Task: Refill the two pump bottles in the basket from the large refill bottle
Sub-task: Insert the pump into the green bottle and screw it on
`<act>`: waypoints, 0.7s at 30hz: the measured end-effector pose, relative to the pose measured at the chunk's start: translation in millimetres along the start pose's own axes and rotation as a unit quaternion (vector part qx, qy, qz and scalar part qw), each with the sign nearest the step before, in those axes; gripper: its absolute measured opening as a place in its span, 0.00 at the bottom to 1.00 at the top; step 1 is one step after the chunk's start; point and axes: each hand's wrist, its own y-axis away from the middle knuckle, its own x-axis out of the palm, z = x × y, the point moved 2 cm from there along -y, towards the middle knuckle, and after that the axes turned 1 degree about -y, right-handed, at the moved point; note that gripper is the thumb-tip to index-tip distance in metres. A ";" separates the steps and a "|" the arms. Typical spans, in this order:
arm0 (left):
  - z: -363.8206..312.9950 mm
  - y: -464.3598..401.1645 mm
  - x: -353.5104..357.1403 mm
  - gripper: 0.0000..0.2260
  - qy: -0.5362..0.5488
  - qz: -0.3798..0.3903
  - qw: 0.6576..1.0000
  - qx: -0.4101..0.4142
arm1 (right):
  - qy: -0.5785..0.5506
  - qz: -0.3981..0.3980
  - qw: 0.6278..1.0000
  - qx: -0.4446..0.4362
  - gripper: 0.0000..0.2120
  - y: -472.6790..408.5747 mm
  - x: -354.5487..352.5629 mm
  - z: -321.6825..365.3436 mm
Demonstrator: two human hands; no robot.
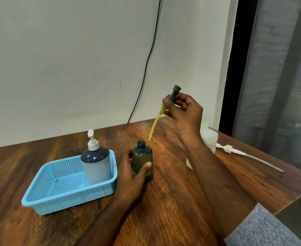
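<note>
A small dark green bottle [142,158] stands upright on the table with its neck uncapped, and my left hand [133,172] grips its body. My right hand [183,110] holds that bottle's dark pump head [173,94] up above and to the right, its yellow dip tube [155,126] hanging down free of the neck. A dark blue pump bottle [96,164] with a white pump stands in the back right corner of the light blue basket [45,201]. The large white refill bottle [209,137] is partly hidden behind my right forearm.
A white pump with a long clear tube [249,155] lies on the table to the right of the refill bottle. The wooden table [172,201] ends near the right. A black cable [146,68] runs down the wall behind.
</note>
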 end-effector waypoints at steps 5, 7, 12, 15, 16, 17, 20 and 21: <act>-0.8 0.2 0.5 0.24 0.008 0.004 1.000 0.001 | -0.008 0.029 1.000 -0.003 0.16 -0.2 15.0 13.2; -1.4 0.2 0.7 0.23 0.009 0.000 1.000 0.007 | 0.009 0.044 0.999 -0.004 0.16 5.1 21.3 7.3; 2.3 -0.4 0.0 0.25 0.007 -0.004 1.000 0.013 | 0.070 0.070 0.995 -0.014 0.14 17.0 26.9 -9.7; 2.6 -1.1 -0.1 0.26 0.002 -0.005 1.000 0.017 | 0.096 0.104 0.990 0.005 0.15 21.3 26.1 -21.7; 2.1 -1.1 0.1 0.26 0.001 -0.005 1.000 0.017 | 0.111 0.125 0.986 0.013 0.15 23.0 25.3 -26.5; 1.8 -1.2 0.2 0.26 -0.002 -0.004 1.000 0.015 | 0.131 0.146 0.980 0.019 0.16 25.4 24.2 -31.9; 1.0 -0.6 0.1 0.26 -0.009 0.000 1.000 0.015 | 0.144 0.183 0.972 0.040 0.17 37.4 18.9 -47.8; 0.7 -0.8 0.2 0.25 -0.008 0.000 1.000 0.018 | 0.130 0.184 0.973 0.053 0.17 41.6 16.6 -52.4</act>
